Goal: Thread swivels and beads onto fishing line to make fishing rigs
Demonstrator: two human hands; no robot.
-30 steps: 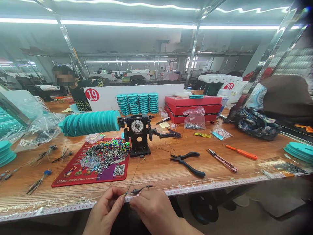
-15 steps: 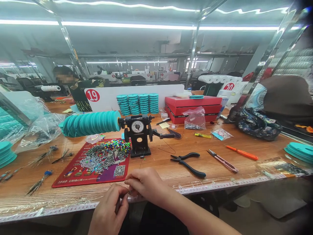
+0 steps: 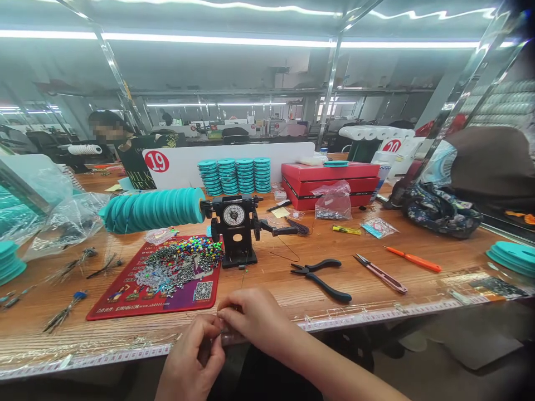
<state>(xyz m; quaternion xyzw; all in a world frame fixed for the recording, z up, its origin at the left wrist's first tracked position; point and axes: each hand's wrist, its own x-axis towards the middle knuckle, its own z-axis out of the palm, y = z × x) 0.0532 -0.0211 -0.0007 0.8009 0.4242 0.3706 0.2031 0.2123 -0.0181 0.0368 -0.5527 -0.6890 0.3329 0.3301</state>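
Brownish, very thin line (image 3: 242,282) shows just beyond the fingers. The left hand (image 3: 194,353) pinches closed, seemingly on its near end; the right hand (image 3: 257,317) curls over the same spot, its hold hidden. A second ago the hands sat slightly apart — now their fingertips meet, suggesting close joint work. Farther beyond: a red mat (image 3: 108,298) bearing a blurred web address, a white panel (image 3: 179,167) marked "19", a red box (image 3: 321,174) apparently lettered "ANGEL ACTOR" — and "MILK" on a co-worker's shirt (image 3: 134,160).

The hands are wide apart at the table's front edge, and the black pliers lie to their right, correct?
Not wide apart: the head view shows the left hand and right hand close together there, with black pliers to their right.
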